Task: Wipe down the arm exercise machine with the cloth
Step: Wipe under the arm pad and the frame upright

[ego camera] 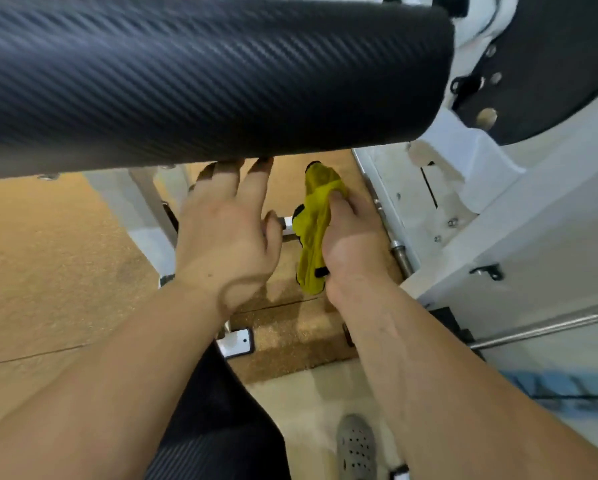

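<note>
Head view: right hand (pixel 351 244) grips the bunched cloth (pixel 315 237), thumb pinching it against curled fingers. Left hand (pixel 221 233) fingers are spread, tips at the pad (pixel 204 81) underside. Judged step: bringing the cloth to the pad. Next move calls for lifting it beside the left fingertips and pressing it flat.

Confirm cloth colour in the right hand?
Yellow cloth, with small black bits, gripped by the right hand. Head view.

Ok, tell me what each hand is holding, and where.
Right hand grips the yellow cloth around its middle. Left hand holds nothing, fingers spread.
</note>
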